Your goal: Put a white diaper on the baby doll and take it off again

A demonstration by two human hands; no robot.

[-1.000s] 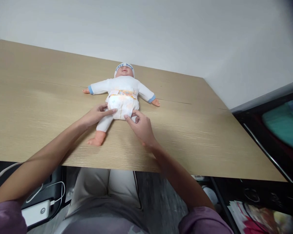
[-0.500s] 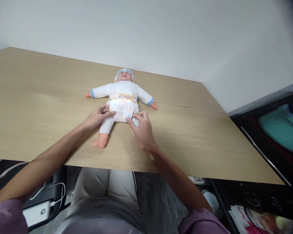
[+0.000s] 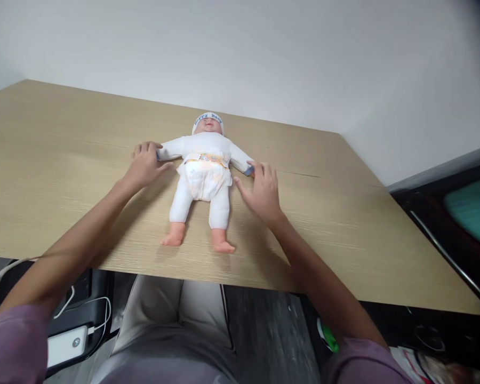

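Note:
A baby doll point(image 3: 206, 141) in a white suit and a lettered white cap lies on its back, its head toward the wall and its feet toward me. Around its hips is a white diaper point(image 3: 206, 178) with an orange patterned waistband. My left hand point(image 3: 147, 162) is open, thumb apart from the fingers, over the cuff of the doll's outstretched arm on the left. On the other side my right hand point(image 3: 262, 186) is also open, its fingers over the doll's other cuff and hand. Both small doll hands are mostly hidden.
The wooden table point(image 3: 84, 197) reaches back to a white wall point(image 3: 240, 58). Below its front edge at left, a white power bank point(image 3: 67, 348) with a cable rests on a black surface. Dark furniture point(image 3: 432, 213) stands along the right side.
Both hands have let go of the diaper's leg edges and moved outward and up to the doll's arms. The doll's legs now show fully.

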